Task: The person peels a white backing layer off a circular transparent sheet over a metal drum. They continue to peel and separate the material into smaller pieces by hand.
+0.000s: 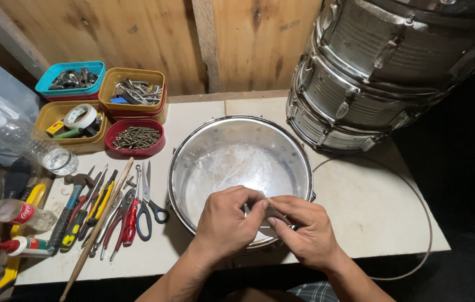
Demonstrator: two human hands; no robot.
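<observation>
Chrome metal forms the open drum shell (pixel 237 162) lying flat on the white table (pixel 360 207), and both hands meet over its near rim. The left hand (pixel 227 223) and right hand (pixel 304 232) pinch a small pale strip (pixel 275 211) between thumbs and fingertips, each closed on one end. Left of the shell lie scissors (pixel 149 204), pliers (pixel 128 218) and screwdrivers (pixel 89 210); behind them sit small trays (pixel 135 137) of screws and hardware. Stacked metal drums (pixel 371 72) stand behind the shell to its right.
</observation>
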